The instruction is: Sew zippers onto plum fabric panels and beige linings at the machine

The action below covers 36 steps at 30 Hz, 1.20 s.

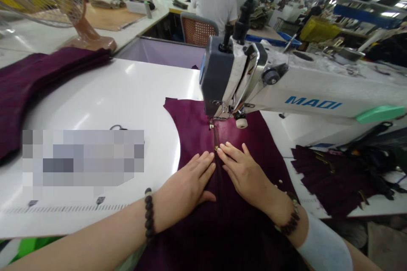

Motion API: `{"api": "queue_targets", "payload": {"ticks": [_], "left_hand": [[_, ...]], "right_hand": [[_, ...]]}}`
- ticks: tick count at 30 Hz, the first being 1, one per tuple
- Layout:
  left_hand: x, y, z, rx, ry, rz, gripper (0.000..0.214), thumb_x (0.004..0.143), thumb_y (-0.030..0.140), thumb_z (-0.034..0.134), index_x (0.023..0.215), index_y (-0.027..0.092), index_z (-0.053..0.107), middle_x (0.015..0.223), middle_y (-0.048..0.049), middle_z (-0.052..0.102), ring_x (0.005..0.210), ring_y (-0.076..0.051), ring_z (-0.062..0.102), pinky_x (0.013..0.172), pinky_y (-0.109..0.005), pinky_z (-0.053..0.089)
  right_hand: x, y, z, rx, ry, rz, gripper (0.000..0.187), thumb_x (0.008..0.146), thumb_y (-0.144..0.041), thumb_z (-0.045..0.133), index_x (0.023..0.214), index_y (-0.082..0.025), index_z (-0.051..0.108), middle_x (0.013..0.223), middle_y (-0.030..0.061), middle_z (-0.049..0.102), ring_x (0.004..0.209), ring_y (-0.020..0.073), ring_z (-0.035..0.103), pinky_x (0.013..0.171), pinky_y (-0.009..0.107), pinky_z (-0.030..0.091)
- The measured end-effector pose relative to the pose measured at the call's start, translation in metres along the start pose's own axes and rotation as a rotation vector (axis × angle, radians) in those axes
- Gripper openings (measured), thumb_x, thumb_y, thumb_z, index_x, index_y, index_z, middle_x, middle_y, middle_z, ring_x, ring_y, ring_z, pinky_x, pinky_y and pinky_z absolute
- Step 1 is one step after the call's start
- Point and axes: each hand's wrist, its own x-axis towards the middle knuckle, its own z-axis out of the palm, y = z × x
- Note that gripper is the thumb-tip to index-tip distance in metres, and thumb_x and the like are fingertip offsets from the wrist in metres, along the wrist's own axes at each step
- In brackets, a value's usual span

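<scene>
A dark purple garment panel (190,120) lies under the presser foot (211,126) of a white sewing machine (273,84). Down its middle runs a zipper (216,135) with a small gold-coloured pull (216,148). My left hand (193,180) rests flat on the cloth left of the zipper, fingers stretched toward the needle. On the other side lies my right hand (244,171), fingers extended, its fingertips close beside the pull. Both hands press on the fabric without gripping it.
Folded purple cloth (47,72) hangs over the left of the white table (127,93). Purple pieces with zippers (330,178) lie at right, below the machine arm. A fan (79,29) stands at back left. Ahead, a person in a white shirt (214,0) sits on a chair (199,29).
</scene>
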Motion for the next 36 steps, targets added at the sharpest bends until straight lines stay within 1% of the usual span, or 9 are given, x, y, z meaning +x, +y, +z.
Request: {"api": "queue_targets", "payload": {"ticks": [4, 11, 17, 22, 28, 30, 32, 34, 36], "left_hand": [[0.002, -0.003, 0.0, 0.03, -0.008, 0.007, 0.065, 0.075, 0.046, 0.064, 0.12, 0.002, 0.049, 0.13, -0.0228, 0.044, 0.124, -0.031, 0.04, 0.101, -0.044, 0.038], [0.013, -0.013, -0.002, 0.065, -0.005, 0.015, 0.066, 0.073, 0.046, 0.064, 0.118, 0.0, 0.051, 0.127, -0.0241, 0.047, 0.12, -0.033, 0.043, 0.099, -0.045, 0.04], [0.021, -0.024, -0.002, 0.066, -0.02, 0.009, 0.065, 0.074, 0.046, 0.064, 0.118, -0.001, 0.05, 0.127, -0.0235, 0.047, 0.12, -0.032, 0.044, 0.099, -0.045, 0.04], [0.025, -0.031, -0.004, 0.058, -0.042, -0.004, 0.062, 0.076, 0.043, 0.063, 0.12, 0.001, 0.049, 0.128, -0.0215, 0.047, 0.121, -0.031, 0.043, 0.101, -0.043, 0.038], [0.031, -0.037, -0.004, 0.045, -0.067, -0.018, 0.063, 0.076, 0.042, 0.064, 0.121, 0.001, 0.047, 0.129, -0.0217, 0.045, 0.122, -0.031, 0.042, 0.102, -0.043, 0.036], [0.033, -0.039, -0.003, 0.04, -0.066, -0.019, 0.062, 0.078, 0.042, 0.062, 0.121, 0.001, 0.047, 0.13, -0.0219, 0.045, 0.123, -0.031, 0.041, 0.103, -0.044, 0.036], [0.034, -0.042, -0.001, 0.034, -0.057, -0.015, 0.061, 0.079, 0.042, 0.061, 0.122, 0.001, 0.046, 0.13, -0.0218, 0.045, 0.123, -0.031, 0.041, 0.103, -0.045, 0.035], [0.034, -0.045, -0.001, 0.031, -0.046, -0.011, 0.06, 0.079, 0.041, 0.061, 0.122, 0.002, 0.046, 0.13, -0.0211, 0.045, 0.123, -0.03, 0.041, 0.103, -0.045, 0.035], [0.031, -0.044, -0.002, 0.029, -0.025, -0.015, 0.057, 0.081, 0.039, 0.059, 0.122, 0.002, 0.046, 0.13, -0.0204, 0.045, 0.123, -0.029, 0.042, 0.103, -0.043, 0.036]], "right_hand": [[0.003, 0.001, 0.001, -0.016, -0.007, 0.009, 0.041, 0.09, -0.013, 0.03, 0.129, -0.013, 0.043, 0.133, 0.0102, 0.045, 0.126, 0.0226, 0.036, 0.102, 0.055, 0.029], [0.017, 0.001, 0.0, -0.044, -0.017, 0.048, 0.041, 0.09, -0.013, 0.029, 0.129, -0.01, 0.043, 0.132, 0.0109, 0.045, 0.126, 0.0232, 0.036, 0.102, 0.054, 0.031], [0.028, 0.002, 0.003, -0.067, -0.011, 0.08, 0.043, 0.09, -0.012, 0.026, 0.13, -0.007, 0.04, 0.131, 0.0142, 0.044, 0.125, 0.0251, 0.035, 0.103, 0.054, 0.03], [0.042, -0.003, 0.009, -0.119, 0.031, 0.159, 0.044, 0.088, -0.012, 0.03, 0.129, -0.002, 0.042, 0.119, 0.0188, 0.05, 0.109, 0.0277, 0.044, 0.099, 0.048, 0.035], [0.064, 0.0, 0.012, -0.193, 0.097, 0.183, 0.043, 0.084, -0.012, 0.038, 0.125, 0.0, 0.045, 0.11, 0.02, 0.053, 0.098, 0.0287, 0.045, 0.088, 0.042, 0.04], [0.069, 0.005, 0.011, -0.172, 0.115, 0.169, 0.041, 0.084, -0.012, 0.036, 0.122, -0.001, 0.049, 0.109, 0.0195, 0.054, 0.097, 0.0283, 0.046, 0.088, 0.042, 0.04], [0.07, 0.011, 0.007, -0.091, 0.124, 0.164, 0.04, 0.085, -0.012, 0.036, 0.122, -0.004, 0.05, 0.11, 0.0175, 0.054, 0.099, 0.0267, 0.046, 0.09, 0.041, 0.04], [0.065, 0.015, 0.003, 0.023, 0.115, 0.163, 0.043, 0.086, -0.015, 0.038, 0.127, -0.007, 0.045, 0.116, 0.0152, 0.052, 0.105, 0.0246, 0.046, 0.094, 0.039, 0.039], [0.052, 0.013, -0.001, 0.072, 0.075, 0.17, 0.047, 0.087, -0.021, 0.042, 0.132, -0.009, 0.038, 0.125, 0.0143, 0.048, 0.114, 0.0246, 0.042, 0.1, 0.043, 0.035]]}}
